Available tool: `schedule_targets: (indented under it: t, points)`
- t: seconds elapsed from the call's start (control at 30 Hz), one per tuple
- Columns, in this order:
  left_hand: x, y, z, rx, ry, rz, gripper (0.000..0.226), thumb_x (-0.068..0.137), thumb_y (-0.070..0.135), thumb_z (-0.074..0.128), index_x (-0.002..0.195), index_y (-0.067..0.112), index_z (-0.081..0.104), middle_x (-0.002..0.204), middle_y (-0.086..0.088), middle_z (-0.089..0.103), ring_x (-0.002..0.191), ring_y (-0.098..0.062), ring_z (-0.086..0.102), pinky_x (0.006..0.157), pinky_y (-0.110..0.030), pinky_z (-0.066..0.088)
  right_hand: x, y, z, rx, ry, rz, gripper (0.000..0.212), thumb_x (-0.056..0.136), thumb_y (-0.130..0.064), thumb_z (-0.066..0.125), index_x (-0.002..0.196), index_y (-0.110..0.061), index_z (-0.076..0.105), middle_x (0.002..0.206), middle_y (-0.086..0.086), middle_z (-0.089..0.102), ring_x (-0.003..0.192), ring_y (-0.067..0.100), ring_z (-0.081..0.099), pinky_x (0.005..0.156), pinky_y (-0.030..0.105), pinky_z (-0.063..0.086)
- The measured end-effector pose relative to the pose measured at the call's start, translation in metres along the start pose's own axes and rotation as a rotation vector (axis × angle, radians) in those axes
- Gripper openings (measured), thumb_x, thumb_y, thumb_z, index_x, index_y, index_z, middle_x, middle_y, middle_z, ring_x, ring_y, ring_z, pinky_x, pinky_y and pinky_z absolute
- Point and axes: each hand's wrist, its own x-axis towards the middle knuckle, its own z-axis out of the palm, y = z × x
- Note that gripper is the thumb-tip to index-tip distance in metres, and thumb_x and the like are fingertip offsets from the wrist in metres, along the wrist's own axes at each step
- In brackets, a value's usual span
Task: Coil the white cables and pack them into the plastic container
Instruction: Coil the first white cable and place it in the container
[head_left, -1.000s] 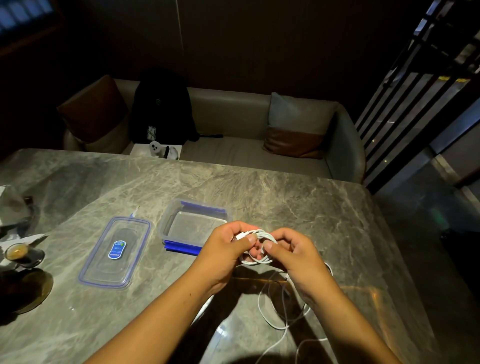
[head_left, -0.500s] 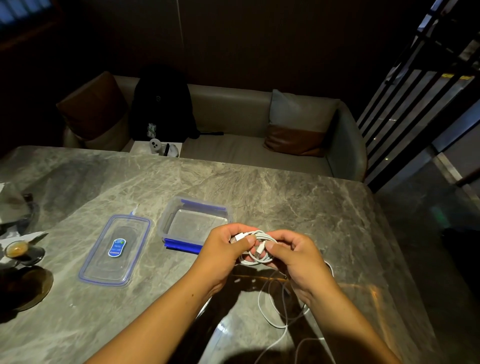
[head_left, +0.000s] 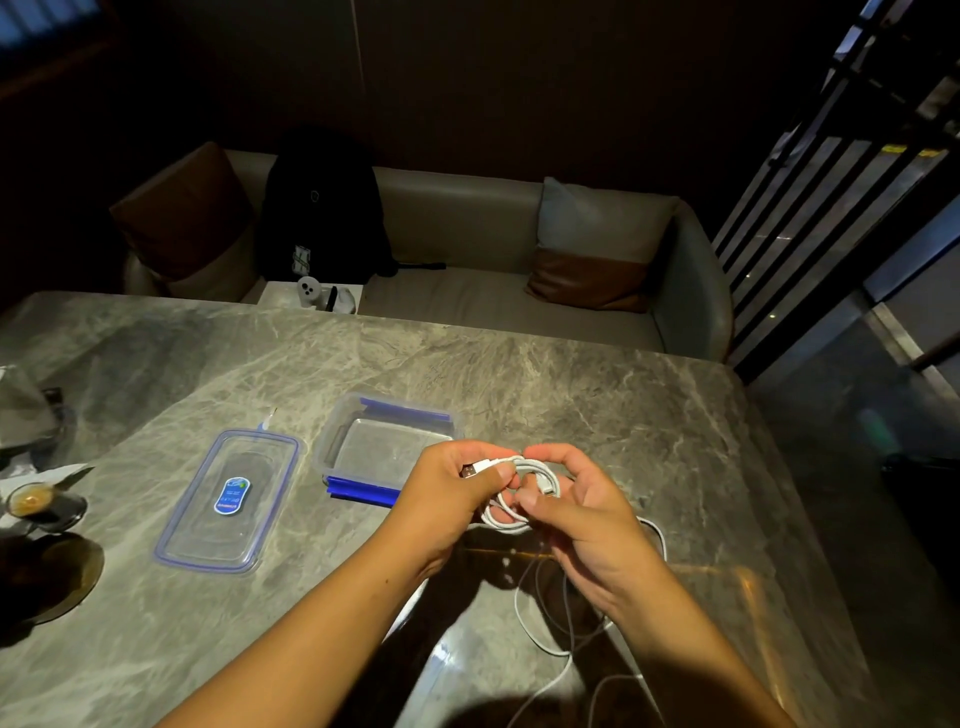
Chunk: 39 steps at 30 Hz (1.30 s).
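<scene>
just right of the open plastic container (head_left: 340, 435), nearer the left hand (head_left: 451, 499), both it and the right hand (head_left: 584, 512) pinch a small white cable coil (head_left: 519, 493) above the marble table (head_left: 597, 395).

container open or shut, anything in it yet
Open and empty: the lid lies flat on the table beside the container, whose bare bottom shows.

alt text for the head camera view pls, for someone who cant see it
Two bare hands, left hand and right hand, hold a small coiled white cable above a marble table. An open plastic container sits just beyond the hands, its lid lying flat to the left.
</scene>
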Motion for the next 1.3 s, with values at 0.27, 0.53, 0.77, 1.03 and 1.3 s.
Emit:
schedule_targets:
  t: [0.27,0.53,0.77,1.03,1.3]
  points:
    - [-0.003,-0.001,0.006,-0.015,0.05,0.012,0.016,0.093,0.006,0.063,0.1,0.009,0.076,0.085,-0.015,0.076,0.073,-0.026,0.07,0.072,-0.038,0.059,-0.002,0.003,0.0,-0.808,0.395,-0.546,0.02,0.085,-0.009,0.074,0.095,-0.027,0.073,0.094,-0.005,0.067,0.089,0.009,0.064,0.075,0.012,0.048]
    - [-0.002,-0.008,0.006,-0.064,0.196,0.041,0.013,0.094,0.007,0.061,0.095,0.001,0.073,0.081,-0.017,0.076,0.068,-0.026,0.071,0.078,-0.044,0.059,0.001,0.003,-0.008,-0.947,0.374,-0.524,0.018,0.085,-0.019,0.076,0.078,-0.023,0.06,0.08,-0.009,0.07,0.073,0.008,0.066,0.066,0.022,0.052]
    - [0.002,-0.008,0.002,-0.13,0.268,0.027,0.012,0.091,0.01,0.066,0.083,0.004,0.072,0.07,-0.014,0.073,0.063,-0.024,0.068,0.067,-0.033,0.055,0.003,0.001,-0.004,-0.424,0.251,-0.303,0.019,0.091,-0.002,0.065,0.078,-0.001,0.052,0.096,0.013,0.075,0.09,0.027,0.074,0.076,0.031,0.06]
    - [0.007,-0.014,0.002,-0.167,0.303,0.017,0.016,0.089,0.016,0.071,0.084,0.001,0.071,0.078,-0.022,0.074,0.072,-0.035,0.071,0.077,-0.046,0.058,0.0,0.003,-0.001,-0.168,0.224,-0.18,0.023,0.091,0.006,0.06,0.073,-0.004,0.05,0.099,0.021,0.075,0.092,0.029,0.075,0.074,0.028,0.061]
    - [0.004,-0.014,0.0,-0.006,0.215,0.094,0.008,0.091,0.012,0.068,0.083,0.009,0.067,0.076,-0.014,0.074,0.072,-0.027,0.071,0.073,-0.043,0.058,0.011,-0.012,-0.006,-0.286,0.128,0.281,0.019,0.094,0.003,0.05,0.091,-0.007,0.066,0.086,0.015,0.076,0.078,0.026,0.074,0.072,0.038,0.062]
